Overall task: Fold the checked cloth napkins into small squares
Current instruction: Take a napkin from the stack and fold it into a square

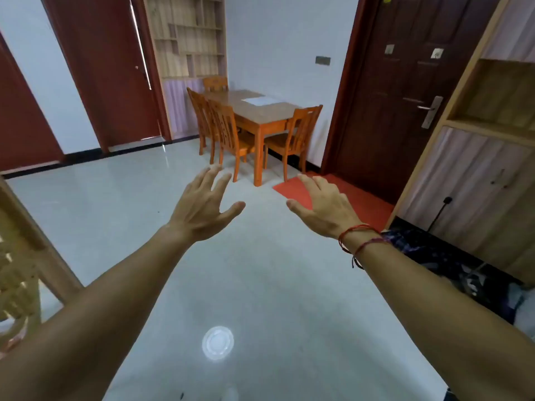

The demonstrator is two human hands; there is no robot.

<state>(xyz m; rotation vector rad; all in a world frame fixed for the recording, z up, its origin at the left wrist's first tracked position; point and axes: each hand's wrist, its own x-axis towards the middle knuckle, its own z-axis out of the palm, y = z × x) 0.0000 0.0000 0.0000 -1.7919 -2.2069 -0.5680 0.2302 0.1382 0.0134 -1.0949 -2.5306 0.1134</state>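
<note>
Reaching out empty — left hand (199, 209) splayed | right hand (324, 206) likewise — flat

Pale glossy floor (260, 285), with a round light reflection (217, 343) near the bottom of the view. At the far wall stands a wooden worktop (254, 117) bearing a white sheet (260, 101), with four orange-brown chairs drawn up: one behind (215, 83), two on the left side (223, 125), one on the right (298, 131). A red mat (367, 206) lies before a dark brown door (405, 96) with a metal lever handle (430, 108). Open shelf unit (188, 36) beside a red-brown door (110, 68). Light wood cabinet (477, 183) on the right.
</note>
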